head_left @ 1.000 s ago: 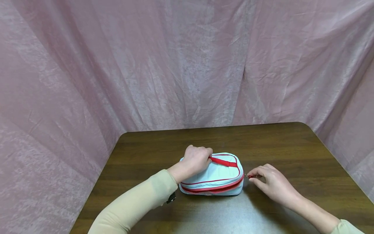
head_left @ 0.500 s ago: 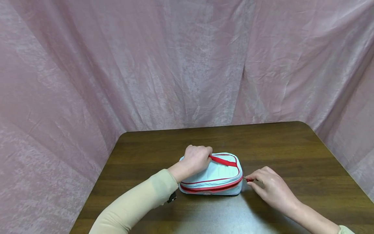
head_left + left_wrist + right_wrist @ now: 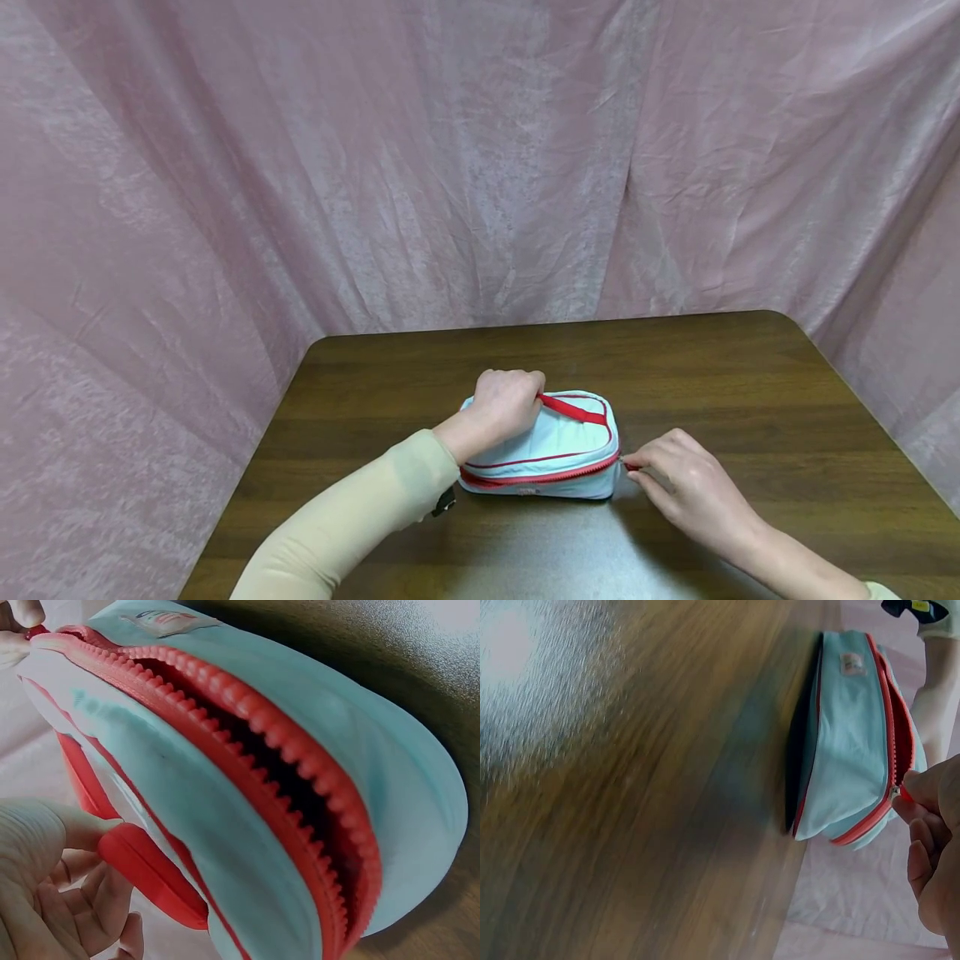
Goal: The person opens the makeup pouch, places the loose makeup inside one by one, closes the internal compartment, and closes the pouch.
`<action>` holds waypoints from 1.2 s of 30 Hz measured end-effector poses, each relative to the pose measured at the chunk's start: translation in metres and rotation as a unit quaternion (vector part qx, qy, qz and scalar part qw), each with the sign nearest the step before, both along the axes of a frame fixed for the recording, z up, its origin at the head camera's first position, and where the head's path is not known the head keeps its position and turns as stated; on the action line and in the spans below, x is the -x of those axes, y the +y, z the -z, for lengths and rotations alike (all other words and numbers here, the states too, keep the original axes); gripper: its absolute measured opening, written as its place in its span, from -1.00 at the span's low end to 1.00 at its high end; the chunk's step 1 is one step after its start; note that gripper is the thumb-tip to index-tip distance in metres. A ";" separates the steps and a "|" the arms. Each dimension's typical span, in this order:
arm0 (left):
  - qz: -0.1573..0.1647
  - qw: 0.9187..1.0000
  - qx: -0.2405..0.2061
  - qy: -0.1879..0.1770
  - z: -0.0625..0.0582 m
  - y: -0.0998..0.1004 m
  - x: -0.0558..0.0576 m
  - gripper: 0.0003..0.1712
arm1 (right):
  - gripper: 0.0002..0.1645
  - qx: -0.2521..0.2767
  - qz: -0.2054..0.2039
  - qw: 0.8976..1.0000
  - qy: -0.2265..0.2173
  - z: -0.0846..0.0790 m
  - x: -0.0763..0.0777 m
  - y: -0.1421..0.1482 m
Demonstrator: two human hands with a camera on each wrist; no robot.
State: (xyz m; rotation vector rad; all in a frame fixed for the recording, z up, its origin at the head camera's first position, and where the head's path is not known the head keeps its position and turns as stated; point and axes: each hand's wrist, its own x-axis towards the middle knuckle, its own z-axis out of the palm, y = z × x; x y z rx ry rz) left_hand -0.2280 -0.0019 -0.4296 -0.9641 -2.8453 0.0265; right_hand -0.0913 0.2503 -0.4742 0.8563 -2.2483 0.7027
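Observation:
A light blue pouch (image 3: 558, 443) with red piping rests on the table in the head view. My left hand (image 3: 504, 408) grips the red carry handle (image 3: 576, 410) on its top; in the left wrist view, thumb and fingers pinch that strap. At the pouch's right end, my right hand (image 3: 693, 487) pinches the small red zipper pull (image 3: 906, 794) between thumb and forefinger. The red zipper (image 3: 202, 724) gapes along the front, widest toward the left end, with a dark inside. Beyond the slider, around the right end, the teeth are joined. The contents cannot be made out.
The brown wooden table (image 3: 405, 362) has a glossy patch at its near side. Pink velvety curtain (image 3: 465, 167) hangs behind and at both sides. A dark device (image 3: 444, 502) is strapped at the left wrist.
My right hand has moved slightly left and nearer with the zipper pull. The pouch's right end has shifted a little left, and the front gap looks narrower. My left hand barely moved.

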 end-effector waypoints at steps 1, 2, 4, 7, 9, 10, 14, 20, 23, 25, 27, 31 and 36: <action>-0.001 1.000 0.000 -0.001 0.000 0.000 0.000 -0.87 | -0.55 0.002 -0.005 1.000 0.012 0.000 0.000 -0.002; -0.001 1.000 0.000 -0.001 -0.001 0.000 0.000 -0.88 | -0.56 0.005 -0.009 1.000 0.024 0.000 0.000 -0.003; -0.002 1.000 -0.001 -0.001 -0.001 0.000 0.000 -0.89 | -0.59 0.008 -0.015 0.999 0.039 -0.001 0.000 -0.005; -0.004 1.000 -0.002 -0.001 -0.001 0.000 0.001 -0.91 | -0.60 0.014 -0.019 0.998 0.052 -0.001 0.000 -0.007; -0.004 1.000 -0.002 -0.001 -0.001 0.000 0.002 -0.91 | -0.60 0.015 -0.017 0.998 0.052 0.000 0.000 -0.007; -0.004 1.000 -0.002 -0.001 -0.001 0.000 0.002 -0.92 | -0.60 0.018 -0.018 0.998 0.058 0.000 0.000 -0.008; -0.004 1.000 0.000 -0.001 0.000 0.001 0.003 -0.92 | -0.60 0.021 -0.021 0.997 0.073 0.001 0.001 -0.011; -0.021 1.000 -0.007 -0.017 -0.001 0.000 0.002 -0.92 | -0.75 0.041 0.010 0.999 0.021 0.001 0.000 -0.007; -0.026 0.999 -0.023 -0.030 -0.003 -0.001 0.002 -0.91 | -0.88 0.057 0.054 0.996 -0.038 0.001 0.000 -0.003; -0.025 0.998 -0.032 -0.040 -0.004 -0.002 0.003 -0.92 | -0.73 0.060 0.089 0.992 -0.071 0.000 0.002 -0.001; -0.022 0.997 -0.041 -0.055 -0.006 -0.005 0.006 -0.93 | -0.69 0.066 0.116 0.986 -0.098 0.000 0.004 0.001; -0.006 0.992 -0.050 -0.117 -0.009 -0.013 0.012 -0.97 | -0.73 0.075 0.146 0.978 -0.133 0.003 0.007 0.006; 0.015 0.977 -0.061 -0.202 -0.016 -0.020 0.019 -0.89 | -0.77 0.081 0.156 0.971 -0.160 0.006 0.009 0.007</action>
